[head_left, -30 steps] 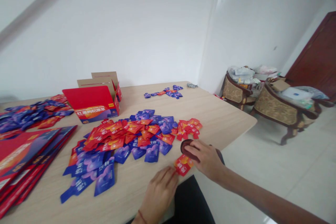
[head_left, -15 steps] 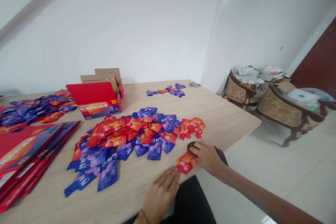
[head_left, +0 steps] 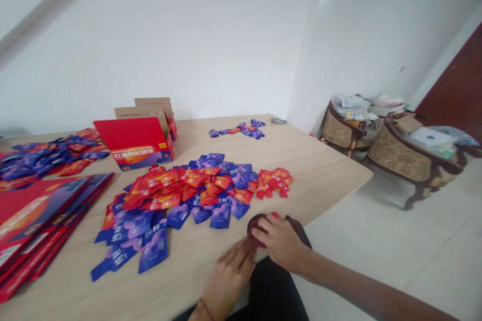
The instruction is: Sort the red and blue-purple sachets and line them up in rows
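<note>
Right fingers: the fingertips [head_left: 259, 232] of the right hand [head_left: 280, 243] bend down over the near edge of a dark maroon rounded object [head_left: 256, 220]. Whether they grip it or only press on it cannot be told.
Left fingers: the fingers [head_left: 241, 256] of the left hand [head_left: 228, 276] lie stretched out and loose on the tabletop, holding nothing, with their tips just beside the right fingertips.
Maroon object: it lies at the near edge of the light wooden table [head_left: 324, 170], mostly covered by the right hand. What kind of thing it is cannot be made out.
Red sliver: a small red scrap [head_left: 275, 214] shows at the far side of the right hand.
Nearest heap: a wide spread of red-orange and blue-purple foil sachets [head_left: 188, 193] lies just beyond both hands. A small all-red cluster [head_left: 274, 181] sits at its right end.
Carton: an open red cardboard box with brown flaps [head_left: 139, 141] stands behind the heap.
Left side: a fanned stack of flat red and blue carton blanks [head_left: 37, 218] lies near a second heap of sachets [head_left: 48, 156].
Far edge: a few more loose sachets [head_left: 241, 131].
Beyond the table: two patterned wooden armchairs piled with bags [head_left: 399, 158] stand near a dark red door [head_left: 459, 93].
</note>
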A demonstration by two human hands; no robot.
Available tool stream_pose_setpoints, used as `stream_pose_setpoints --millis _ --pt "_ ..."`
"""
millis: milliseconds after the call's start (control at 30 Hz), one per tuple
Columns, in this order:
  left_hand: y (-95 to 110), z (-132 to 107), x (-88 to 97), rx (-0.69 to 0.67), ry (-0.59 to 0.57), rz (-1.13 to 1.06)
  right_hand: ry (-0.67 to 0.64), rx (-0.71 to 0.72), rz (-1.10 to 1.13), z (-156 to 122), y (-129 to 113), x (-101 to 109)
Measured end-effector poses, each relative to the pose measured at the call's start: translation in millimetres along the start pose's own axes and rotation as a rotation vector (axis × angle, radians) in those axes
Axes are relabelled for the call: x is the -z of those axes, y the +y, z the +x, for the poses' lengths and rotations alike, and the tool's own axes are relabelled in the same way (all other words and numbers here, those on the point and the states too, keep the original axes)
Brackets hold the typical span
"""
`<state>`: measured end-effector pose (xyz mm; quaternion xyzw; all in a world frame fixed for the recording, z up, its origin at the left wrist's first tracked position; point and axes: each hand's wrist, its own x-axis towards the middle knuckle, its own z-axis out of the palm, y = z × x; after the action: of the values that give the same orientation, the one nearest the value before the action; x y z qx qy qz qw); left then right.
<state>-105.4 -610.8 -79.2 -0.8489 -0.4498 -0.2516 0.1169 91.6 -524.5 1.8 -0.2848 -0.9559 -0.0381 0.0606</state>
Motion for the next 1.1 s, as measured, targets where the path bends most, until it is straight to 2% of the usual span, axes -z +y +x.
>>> stream_pose_setpoints --millis 167,467,600,700,833,933,1033,1100 --pt "0 2 4.9 -0.027 -0.039 0.024 -0.01 -0.004 -0.012 -2 7 -11" --pt "-3 4 6.6 -0.081 -0.025 0.093 0.002 -0.181 0.072 -19 69 -18" --pt "-3 4 11.0 -0.078 -0.019 0.108 0.114 -0.311 0.142 -22 97 -14" --pt "1 10 19.9 -0.045 -0.031 0.09 0.221 -0.49 0.073 -19 134 -2" --pt "10 37 28.4 0.038 -0.084 0.055 0.231 -0.713 -0.071 -16 199 4" --pt "17 69 21.6 0.186 -0.189 0.039 0.196 -0.819 -0.131 -13 240 -9" --pt "20 99 7.3 0.38 -0.321 0.019 0.173 -0.862 -0.157 -11 265 -30" --pt "19 112 -0.3 0.464 -0.389 -0.001 0.188 -0.884 -0.158 -10 274 -44"
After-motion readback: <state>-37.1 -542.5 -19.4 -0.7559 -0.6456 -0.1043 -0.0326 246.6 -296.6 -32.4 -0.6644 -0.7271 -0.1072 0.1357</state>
